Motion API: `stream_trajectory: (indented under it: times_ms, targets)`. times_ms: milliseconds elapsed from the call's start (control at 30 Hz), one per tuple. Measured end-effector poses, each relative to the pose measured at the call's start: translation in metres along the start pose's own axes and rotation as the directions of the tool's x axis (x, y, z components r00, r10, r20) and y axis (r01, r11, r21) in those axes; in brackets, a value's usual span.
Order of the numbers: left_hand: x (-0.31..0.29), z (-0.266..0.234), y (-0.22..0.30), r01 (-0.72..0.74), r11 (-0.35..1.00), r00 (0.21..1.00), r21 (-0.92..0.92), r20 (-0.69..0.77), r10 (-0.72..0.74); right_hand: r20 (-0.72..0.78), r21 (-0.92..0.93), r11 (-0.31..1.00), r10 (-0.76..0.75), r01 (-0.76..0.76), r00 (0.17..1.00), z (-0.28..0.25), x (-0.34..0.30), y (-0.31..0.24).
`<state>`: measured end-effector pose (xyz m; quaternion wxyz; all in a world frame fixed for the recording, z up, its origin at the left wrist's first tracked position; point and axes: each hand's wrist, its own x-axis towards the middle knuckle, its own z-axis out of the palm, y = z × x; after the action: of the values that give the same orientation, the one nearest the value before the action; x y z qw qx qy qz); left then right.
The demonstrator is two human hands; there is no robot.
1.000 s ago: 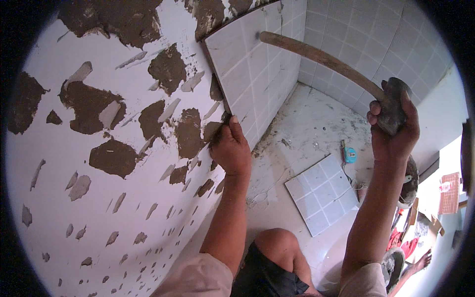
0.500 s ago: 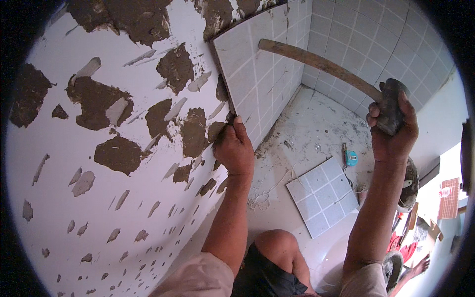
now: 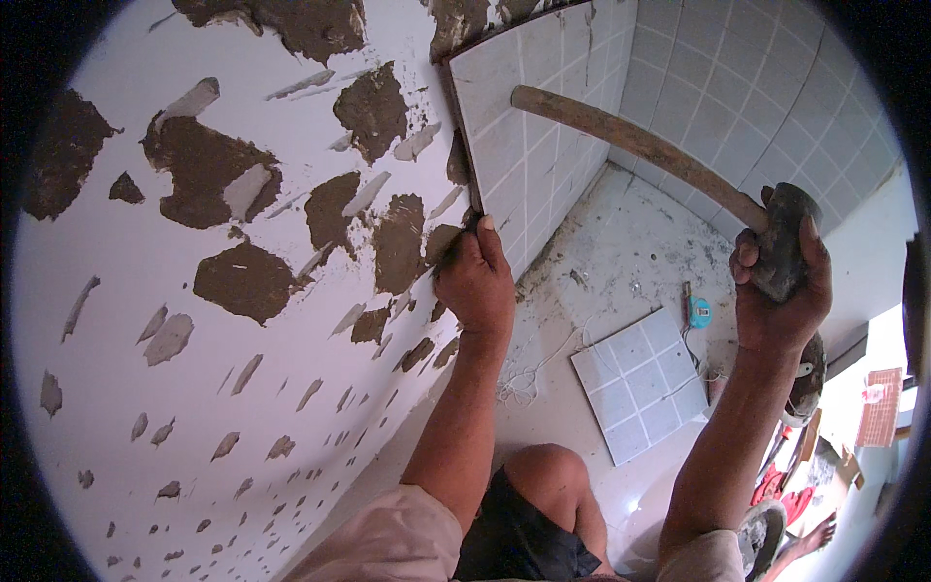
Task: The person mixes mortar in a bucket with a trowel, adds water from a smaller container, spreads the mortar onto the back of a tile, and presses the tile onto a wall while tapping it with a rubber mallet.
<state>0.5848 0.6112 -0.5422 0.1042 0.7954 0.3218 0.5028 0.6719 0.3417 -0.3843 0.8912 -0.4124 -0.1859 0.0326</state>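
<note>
My right hand (image 3: 784, 315) grips a rubber mallet by its dark head (image 3: 786, 242). The wooden handle (image 3: 635, 145) points up and left, its end over the face of a grey gridded wall tile (image 3: 495, 126); whether it touches, I cannot tell. At that tile's lower left corner is my left hand (image 3: 475, 281), its thumb at the edge and its fingers curled in toward the wall, partly hidden. Along the left edge the tile stands off from the white wall (image 3: 320, 407), where dark mortar patches (image 3: 242, 281) and chipped marks show.
A loose gridded tile (image 3: 640, 385) lies on the floor, close to a teal tape measure (image 3: 698, 311) and thin string (image 3: 519, 386). Tiled wall (image 3: 737, 107) meets the corner ahead. At the right are buckets (image 3: 763, 533), red items and another person's hand (image 3: 819, 533).
The view has shifted, so the wall and tile sit farther right. Over the tile, the mallet handle's end has moved slightly toward its left edge. Both hands keep their holds.
</note>
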Motion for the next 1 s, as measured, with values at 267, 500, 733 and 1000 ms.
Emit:
stream_trajectory:
  times_ms: [267, 500, 733, 1000]
  targets:
    - [0.003, -0.002, 0.002, -0.006, 0.999, 1.0, 0.035, -0.005, 0.006, -0.065, -0.013, 0.994, -0.108, 0.108, 0.992, -0.027, -0.014, -0.016]
    - [0.001, 0.0, 0.001, 0.007, 0.999, 1.0, -0.049, -0.009, -0.008, 0.053, 0.04, 0.999, -0.006, 0.004, 0.999, -0.006, -0.008, 0.008]
    - [0.001, -0.003, 0.003, 0.027, 0.998, 0.999, -0.052, 0.018, -0.026, -0.063, -0.054, 0.994, -0.102, 0.099, 0.993, -0.018, -0.016, -0.001]
    - [0.001, -0.003, 0.002, -0.012, 1.0, 1.0, 0.002, 0.01, 0.012, 0.053, 0.074, 0.997, -0.033, 0.029, 0.998, -0.014, -0.014, 0.012]
